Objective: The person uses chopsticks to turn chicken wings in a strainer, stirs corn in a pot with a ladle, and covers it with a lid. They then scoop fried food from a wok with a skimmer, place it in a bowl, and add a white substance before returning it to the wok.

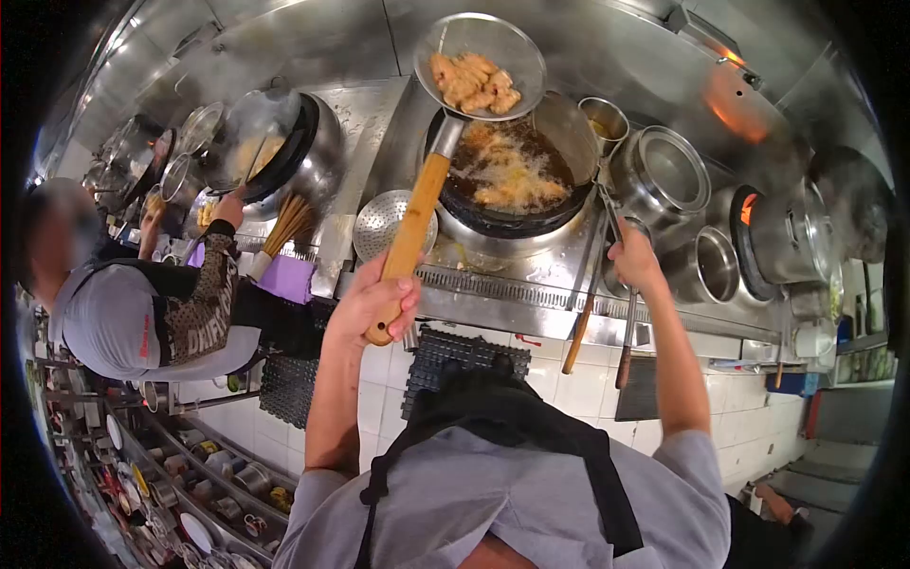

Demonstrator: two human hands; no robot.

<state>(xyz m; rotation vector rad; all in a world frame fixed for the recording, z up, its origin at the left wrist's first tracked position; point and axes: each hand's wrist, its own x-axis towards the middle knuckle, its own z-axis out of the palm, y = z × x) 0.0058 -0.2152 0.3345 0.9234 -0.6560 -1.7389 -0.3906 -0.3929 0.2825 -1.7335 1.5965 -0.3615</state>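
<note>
My left hand [374,303] is closed round the wooden handle [414,232] of a fine-mesh strainer [517,57]. Pale golden fried pieces [474,83] lie in the mesh, raised above and behind a wok [483,223]. Dark oil in the wok bubbles round more battered pieces [517,190]. To the wok's right, my right hand [635,258] is closed on a thin metal handle [611,211] that reaches up to the wok's right edge; its far end is hard to make out. A perforated skimmer [379,223] lies to the left of the wok, partly behind the strainer handle.
At left a co-worker [152,318] works over another wok [308,133]. A bamboo brush [286,226] and a purple cloth [286,278] are between us. Metal pots [668,171] line the right side, where flame [749,209] shows. Long-handled tools [578,337] overhang the counter's front edge.
</note>
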